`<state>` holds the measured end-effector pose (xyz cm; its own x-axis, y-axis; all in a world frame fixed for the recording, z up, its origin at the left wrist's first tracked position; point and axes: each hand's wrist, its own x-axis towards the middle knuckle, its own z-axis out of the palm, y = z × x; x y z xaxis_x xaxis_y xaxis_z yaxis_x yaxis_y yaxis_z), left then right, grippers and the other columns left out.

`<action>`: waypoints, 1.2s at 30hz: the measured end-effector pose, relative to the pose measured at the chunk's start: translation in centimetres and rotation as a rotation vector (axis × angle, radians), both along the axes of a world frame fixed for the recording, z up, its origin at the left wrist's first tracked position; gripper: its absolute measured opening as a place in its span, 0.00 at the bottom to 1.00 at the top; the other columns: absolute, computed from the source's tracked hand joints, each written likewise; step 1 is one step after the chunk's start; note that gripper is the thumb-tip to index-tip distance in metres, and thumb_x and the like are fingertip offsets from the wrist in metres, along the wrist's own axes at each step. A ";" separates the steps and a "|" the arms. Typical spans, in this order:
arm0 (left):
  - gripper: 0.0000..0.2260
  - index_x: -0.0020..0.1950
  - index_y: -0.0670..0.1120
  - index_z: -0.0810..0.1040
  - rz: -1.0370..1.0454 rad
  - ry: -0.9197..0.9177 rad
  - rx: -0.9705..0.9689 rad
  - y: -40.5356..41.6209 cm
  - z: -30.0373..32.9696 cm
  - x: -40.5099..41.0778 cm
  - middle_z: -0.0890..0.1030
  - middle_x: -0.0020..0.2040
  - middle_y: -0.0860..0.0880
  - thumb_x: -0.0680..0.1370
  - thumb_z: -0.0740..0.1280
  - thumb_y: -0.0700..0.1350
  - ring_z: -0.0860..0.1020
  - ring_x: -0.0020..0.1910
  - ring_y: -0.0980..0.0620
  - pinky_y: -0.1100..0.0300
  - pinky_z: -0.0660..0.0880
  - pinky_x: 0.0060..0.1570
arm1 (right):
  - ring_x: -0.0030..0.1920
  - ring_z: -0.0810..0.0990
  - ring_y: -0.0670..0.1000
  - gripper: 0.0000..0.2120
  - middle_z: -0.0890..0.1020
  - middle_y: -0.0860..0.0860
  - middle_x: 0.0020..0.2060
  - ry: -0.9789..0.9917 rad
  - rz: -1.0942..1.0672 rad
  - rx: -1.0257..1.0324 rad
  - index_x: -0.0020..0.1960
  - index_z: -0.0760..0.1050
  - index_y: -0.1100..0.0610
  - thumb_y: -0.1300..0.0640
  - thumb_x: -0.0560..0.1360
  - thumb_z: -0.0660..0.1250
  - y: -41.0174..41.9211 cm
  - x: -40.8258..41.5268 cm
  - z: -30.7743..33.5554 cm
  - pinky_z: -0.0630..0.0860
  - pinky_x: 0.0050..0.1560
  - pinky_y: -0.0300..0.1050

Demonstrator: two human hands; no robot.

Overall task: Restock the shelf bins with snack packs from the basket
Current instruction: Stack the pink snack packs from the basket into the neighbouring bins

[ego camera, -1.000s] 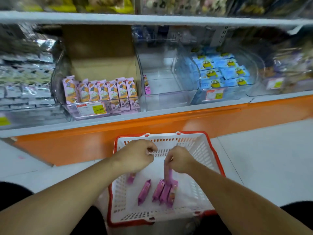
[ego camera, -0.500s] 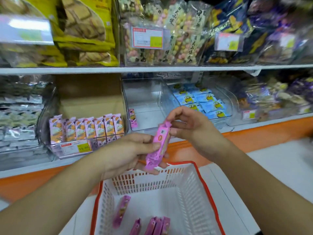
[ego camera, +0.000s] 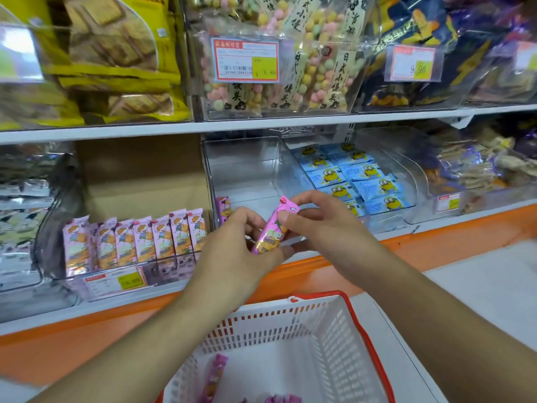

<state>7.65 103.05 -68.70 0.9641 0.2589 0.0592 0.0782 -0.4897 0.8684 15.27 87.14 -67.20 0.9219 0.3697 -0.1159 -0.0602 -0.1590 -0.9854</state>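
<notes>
Together, both hands' fingers [ego camera: 286, 219] round pink pack [ego camera: 272, 232].

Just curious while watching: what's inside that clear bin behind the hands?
One pink pack stands at the clear bin's left front corner; the rest looks bare. The hands cover its front edge.

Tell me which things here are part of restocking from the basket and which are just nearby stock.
Job: pink snack pack held by left hand and right hand; clear bin; basket.

Nearby: blue packs; yellow biscuit bags; price tag.
</notes>
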 end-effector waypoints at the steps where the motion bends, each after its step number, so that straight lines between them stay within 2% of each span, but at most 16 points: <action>1: 0.19 0.50 0.57 0.76 -0.023 0.005 -0.023 0.0 0.0 0.2 0.82 0.43 0.58 0.67 0.82 0.58 0.82 0.38 0.56 0.48 0.82 0.42 | 0.44 0.88 0.58 0.11 0.88 0.58 0.44 -0.020 -0.024 -0.003 0.59 0.76 0.59 0.58 0.80 0.74 0.0 0.2 0.0 0.85 0.45 0.55; 3: 0.16 0.54 0.58 0.77 -0.095 0.015 -0.034 0.5 0.2 0.7 0.82 0.46 0.59 0.72 0.79 0.58 0.82 0.41 0.59 0.53 0.83 0.45 | 0.44 0.87 0.60 0.11 0.88 0.57 0.42 -0.085 -0.075 -0.017 0.59 0.76 0.59 0.58 0.80 0.74 0.2 0.7 0.2 0.85 0.45 0.58; 4: 0.15 0.57 0.58 0.77 -0.108 -0.005 0.019 1.1 0.3 1.1 0.82 0.49 0.60 0.74 0.76 0.58 0.82 0.45 0.61 0.56 0.82 0.49 | 0.43 0.88 0.58 0.11 0.88 0.57 0.42 -0.115 -0.095 -0.012 0.59 0.75 0.59 0.59 0.80 0.73 0.3 1.1 0.4 0.85 0.45 0.59; 6: 0.14 0.64 0.57 0.77 -0.077 -0.071 0.244 3.2 0.4 2.4 0.80 0.57 0.60 0.79 0.71 0.54 0.79 0.55 0.61 0.59 0.76 0.60 | 0.40 0.87 0.52 0.11 0.88 0.56 0.41 -0.165 -0.130 -0.002 0.60 0.74 0.59 0.59 0.81 0.72 0.8 2.3 0.9 0.85 0.41 0.53; 8: 0.17 0.69 0.53 0.75 -0.030 -0.121 0.532 5.5 0.7 3.6 0.78 0.66 0.55 0.80 0.68 0.46 0.75 0.65 0.52 0.56 0.70 0.66 | 0.39 0.87 0.50 0.10 0.88 0.55 0.42 -0.204 -0.145 -0.030 0.59 0.74 0.57 0.58 0.81 0.72 1.8 4.3 1.3 0.84 0.38 0.49; 9: 0.20 0.71 0.53 0.74 -0.014 -0.116 0.649 6.6 0.8 4.1 0.76 0.69 0.53 0.79 0.67 0.45 0.73 0.69 0.48 0.52 0.69 0.69 | 0.40 0.87 0.51 0.10 0.88 0.56 0.42 -0.217 -0.142 -0.060 0.59 0.73 0.56 0.57 0.81 0.72 2.6 5.4 1.3 0.85 0.38 0.50; 12: 0.24 0.77 0.54 0.68 -0.019 0.002 0.769 8.8 0.6 4.8 0.70 0.77 0.53 0.81 0.66 0.49 0.66 0.76 0.47 0.46 0.63 0.72 | 0.40 0.88 0.53 0.13 0.87 0.59 0.45 -0.214 -0.088 -0.196 0.59 0.70 0.55 0.57 0.80 0.72 5.6 9.2 0.0 0.84 0.40 0.55; 14: 0.25 0.79 0.54 0.66 -0.057 0.039 0.793 9.6 0.3 4.8 0.68 0.78 0.55 0.82 0.64 0.54 0.64 0.77 0.50 0.49 0.60 0.72 | 0.41 0.87 0.56 0.13 0.86 0.61 0.48 -0.184 -0.024 -0.305 0.58 0.69 0.56 0.58 0.80 0.72 8.0 11.3 -1.4 0.82 0.39 0.54; 17: 0.26 0.78 0.54 0.68 -0.109 -0.002 0.771 10.6 -0.1 4.9 0.69 0.77 0.56 0.81 0.66 0.58 0.66 0.76 0.53 0.51 0.61 0.74 | 0.42 0.85 0.61 0.09 0.84 0.68 0.48 -0.202 0.057 -0.496 0.54 0.72 0.61 0.59 0.80 0.72 10.9 14.3 -4.2 0.80 0.40 0.55; 19: 0.25 0.76 0.55 0.70 -0.116 -0.016 0.744 11.1 -0.2 5.0 0.72 0.76 0.57 0.80 0.65 0.60 0.69 0.75 0.53 0.49 0.65 0.75 | 0.43 0.84 0.62 0.13 0.84 0.66 0.46 -0.235 0.082 -0.624 0.58 0.75 0.64 0.57 0.79 0.73 12.2 15.9 -5.8 0.81 0.41 0.56; 22: 0.25 0.75 0.56 0.71 -0.126 -0.033 0.726 11.3 -0.3 5.2 0.72 0.75 0.58 0.79 0.64 0.61 0.69 0.74 0.54 0.48 0.66 0.75 | 0.45 0.82 0.60 0.18 0.84 0.60 0.47 -0.287 0.127 -0.745 0.60 0.78 0.62 0.50 0.79 0.74 14.0 17.7 -7.5 0.78 0.42 0.49; 26: 0.25 0.76 0.56 0.69 -0.110 -0.046 0.714 11.2 -0.5 5.4 0.71 0.75 0.59 0.79 0.67 0.57 0.67 0.74 0.56 0.54 0.63 0.75 | 0.51 0.84 0.58 0.13 0.84 0.55 0.49 -0.288 0.136 -0.767 0.58 0.80 0.56 0.51 0.79 0.75 15.5 18.8 -9.2 0.81 0.47 0.49; 28: 0.25 0.75 0.56 0.70 -0.104 -0.054 0.706 11.1 -0.6 5.6 0.71 0.74 0.59 0.79 0.67 0.57 0.68 0.73 0.56 0.55 0.63 0.75 | 0.51 0.84 0.57 0.08 0.82 0.53 0.46 -0.282 0.138 -0.780 0.57 0.80 0.56 0.56 0.80 0.73 15.7 18.9 -9.8 0.80 0.45 0.47; 31: 0.24 0.75 0.56 0.70 -0.099 -0.069 0.688 11.1 -0.7 5.5 0.71 0.73 0.59 0.79 0.68 0.57 0.69 0.71 0.57 0.54 0.64 0.75 | 0.51 0.83 0.57 0.09 0.80 0.52 0.46 -0.264 0.126 -0.765 0.59 0.79 0.55 0.59 0.80 0.72 15.7 18.7 -10.3 0.77 0.41 0.45; 34: 0.24 0.74 0.56 0.71 -0.095 -0.075 0.681 11.0 -0.6 5.4 0.71 0.72 0.60 0.79 0.68 0.56 0.69 0.70 0.57 0.54 0.65 0.74 | 0.54 0.82 0.58 0.12 0.82 0.54 0.53 -0.219 0.114 -0.721 0.64 0.78 0.55 0.55 0.82 0.70 15.6 18.5 -10.1 0.78 0.46 0.46; 36: 0.23 0.74 0.56 0.71 -0.097 -0.076 0.678 10.9 -0.6 5.4 0.72 0.72 0.60 0.79 0.68 0.56 0.70 0.70 0.56 0.53 0.66 0.74 | 0.58 0.82 0.59 0.14 0.83 0.56 0.60 -0.213 0.128 -0.730 0.68 0.77 0.55 0.60 0.82 0.66 15.3 18.2 -9.8 0.81 0.53 0.49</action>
<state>13.03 113.99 -69.25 0.9677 0.0537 0.2463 -0.0424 -0.9285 0.3689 33.52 102.46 -76.96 0.9070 0.3729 -0.1957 0.1819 -0.7660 -0.6166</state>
